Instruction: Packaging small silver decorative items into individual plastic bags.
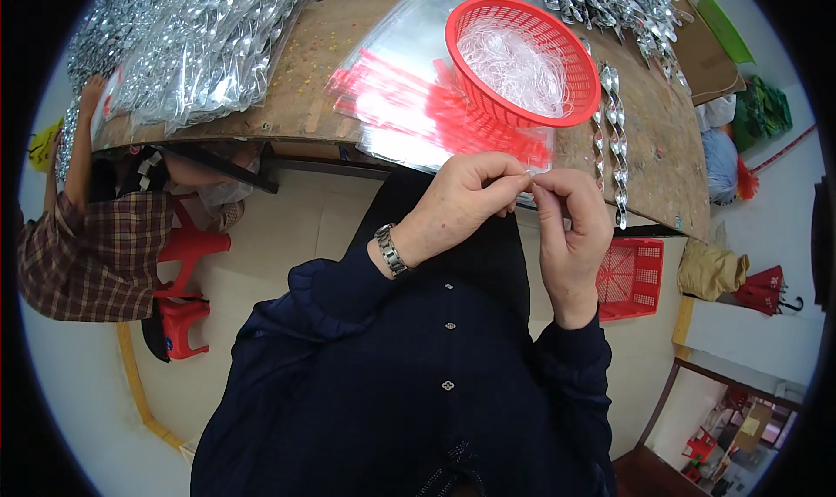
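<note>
My left hand (466, 201) and my right hand (570, 227) meet fingertip to fingertip just below the table edge, pinching a small, thin clear piece (530, 175) between them; what it is I cannot make out. A metal watch sits on my left wrist. Right above the hands lies a stack of clear plastic bags with red strips (409, 96). On that stack stands a red plastic basket (570, 48) holding a tangle of clear thin threads (514, 66).
A wooden table (322, 53) carries heaps of silver twisted ornaments at the left (192, 44) and back right (610, 0), with a few loose ones (614, 131) by the basket. A person in a plaid shirt (87, 253) works at the left on a red stool (187, 279). A red crate (631, 275) sits on the floor.
</note>
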The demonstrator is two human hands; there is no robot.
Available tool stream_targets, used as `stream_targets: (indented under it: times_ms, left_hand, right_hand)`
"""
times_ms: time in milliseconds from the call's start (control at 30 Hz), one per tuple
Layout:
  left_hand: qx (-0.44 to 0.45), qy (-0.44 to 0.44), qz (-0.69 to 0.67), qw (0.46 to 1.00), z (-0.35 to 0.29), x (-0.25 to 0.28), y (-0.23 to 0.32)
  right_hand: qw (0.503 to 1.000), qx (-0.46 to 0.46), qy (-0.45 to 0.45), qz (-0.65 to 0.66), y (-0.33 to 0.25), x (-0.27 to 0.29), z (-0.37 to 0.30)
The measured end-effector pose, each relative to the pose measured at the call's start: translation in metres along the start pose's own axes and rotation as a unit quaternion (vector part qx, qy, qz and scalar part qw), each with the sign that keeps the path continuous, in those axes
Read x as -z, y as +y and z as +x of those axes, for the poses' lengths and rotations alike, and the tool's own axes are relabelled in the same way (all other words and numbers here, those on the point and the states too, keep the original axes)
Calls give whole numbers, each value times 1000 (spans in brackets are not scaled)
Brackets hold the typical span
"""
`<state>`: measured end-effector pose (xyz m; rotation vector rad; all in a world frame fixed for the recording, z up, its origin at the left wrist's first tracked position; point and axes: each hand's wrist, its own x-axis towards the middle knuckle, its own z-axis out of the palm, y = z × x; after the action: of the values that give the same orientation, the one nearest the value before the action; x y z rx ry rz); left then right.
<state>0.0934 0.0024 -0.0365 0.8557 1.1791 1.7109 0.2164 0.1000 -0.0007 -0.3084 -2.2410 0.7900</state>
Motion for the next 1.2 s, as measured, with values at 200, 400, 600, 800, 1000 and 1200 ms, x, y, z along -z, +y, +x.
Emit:
stream_targets:
  times_ms: [200,400,600,800,1000,1200]
  left_hand:
    - [-8,-2,15,1000,-2,-1,-2]
    - [-10,-2,20,1000,-3,0,-6]
    - [-16,-9,35,999,-3,1,-7]
    - [-80,22,207,975,-4,-1,-5]
    - [-190,64,311,929,-3,-4,-8]
    - [-94,50,221,969,-4,-4,-7]
  right_hand:
    - [1000,-16,16,-16,0,-3,-2]
    - [999,-2,20,-28,1,-5,-2]
    - [998,2,21,-54,0,-7,-3]
    - [996,2,16,-83,0,-9,-3]
    - [993,15,21,-112,0,-12,-4]
    - [996,-1,25,-85,3,-13,-4]
